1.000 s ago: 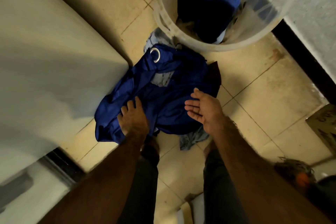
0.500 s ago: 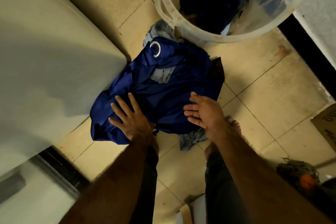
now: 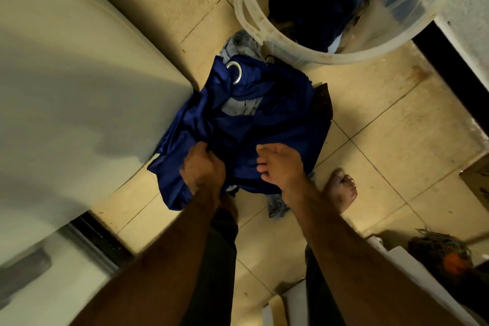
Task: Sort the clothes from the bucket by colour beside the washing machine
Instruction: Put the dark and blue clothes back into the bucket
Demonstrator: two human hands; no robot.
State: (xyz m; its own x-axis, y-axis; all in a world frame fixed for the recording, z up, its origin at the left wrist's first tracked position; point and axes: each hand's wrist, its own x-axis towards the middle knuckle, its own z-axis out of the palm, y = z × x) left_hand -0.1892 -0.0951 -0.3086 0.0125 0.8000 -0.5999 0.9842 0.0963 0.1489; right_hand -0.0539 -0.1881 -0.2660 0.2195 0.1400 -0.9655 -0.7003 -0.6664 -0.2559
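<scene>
Fingers [image 3: 201, 149] of the left hand [image 3: 202, 169] curl into a dark blue cloth [image 3: 267, 124] on the tiled floor [image 3: 383, 127].

From the head camera, the left hand grips a bunched fold at the cloth's near left edge, close to the washing machine [image 3: 79, 74] on the left. The right hand [image 3: 281, 167] is over the cloth's near right part, its fingers [image 3: 268, 151] straight and close together; whether they touch the fabric cannot be told. The cloth lies heaped between the machine's corner and the translucent bucket [image 3: 244, 16] at the floor's far edge. A metal eyelet [image 3: 235, 73] shows at its far end, and a grey garment [image 3: 239, 42] peeps out beneath, against the bucket's wall. Dark and light blue clothes [image 3: 304, 0] lie in the bucket. A bare foot [image 3: 341, 188] stands just right of the heap.
</scene>
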